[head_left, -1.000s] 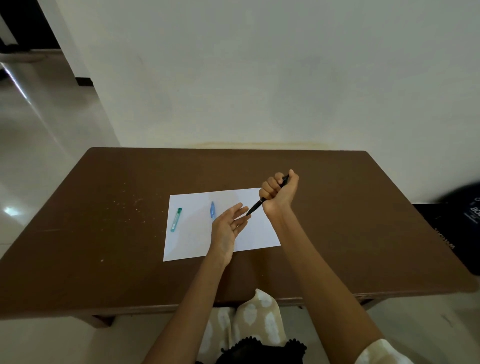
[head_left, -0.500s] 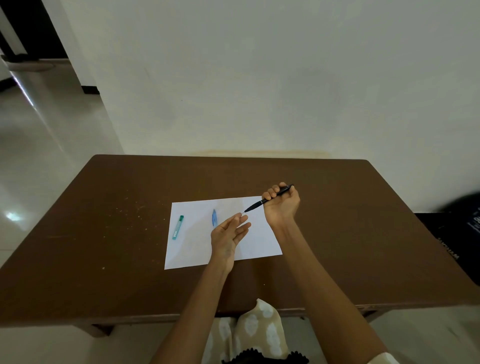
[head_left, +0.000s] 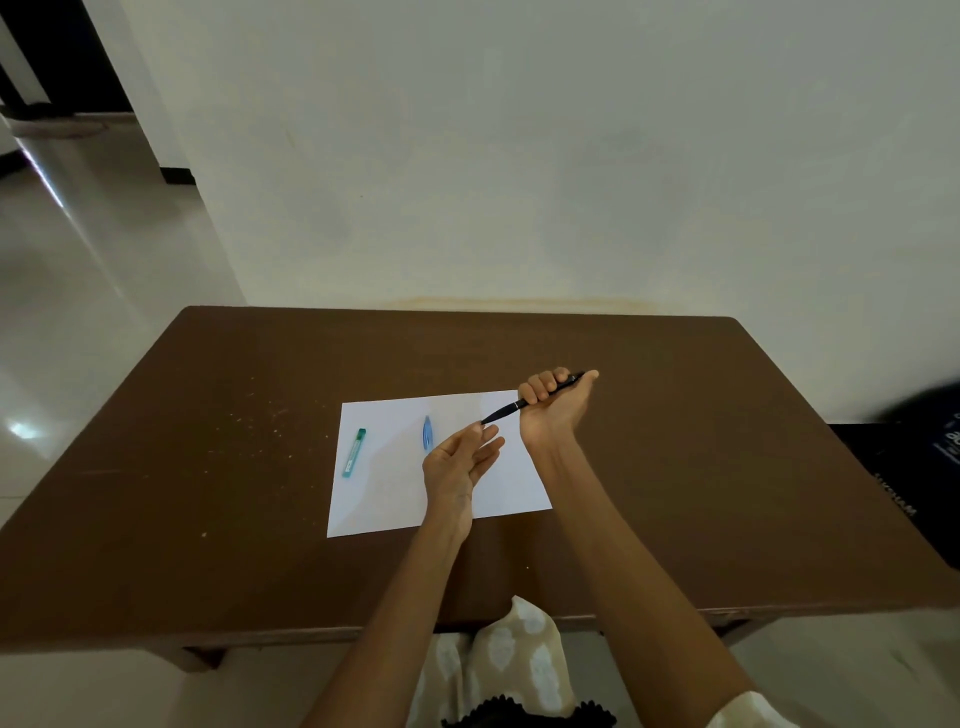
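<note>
Looks like the step here is clicking lead out of the black pencil (head_left: 501, 413), which I'm guessing is a mechanical one, so my advice: go one click at a time with the thumb on the top end and hold the barrel steady, because thin lead snaps if too much comes out or it gets bumped sideways. The tip should touch the waiting finger lightly, not jab into it, and it's smart to stay over the paper (head_left: 389, 488) so anything that drops is easy to spot on white. As for grip, the right hand (head_left: 553, 410) is wrapped in a full fist round the upper barrel, thumb up by the far end, with the pencil slanting down and to the left in the air above the paper's far right corner. The left hand (head_left: 457, 467) is loose and spread, palm turned toward the right, holding nothing; its fingers (head_left: 477, 429) sit right at the pencil's point, though I can't tell if they're actually touching it or just next to it. Lying flat on the sheet are a green case (head_left: 354, 452) near the left edge, probably the lead refills, and a small blue piece (head_left: 427, 432) just beyond the left hand, too small to identify. The brown counter (head_left: 208, 467) has some pale crumbs scattered left of the paper.
</note>
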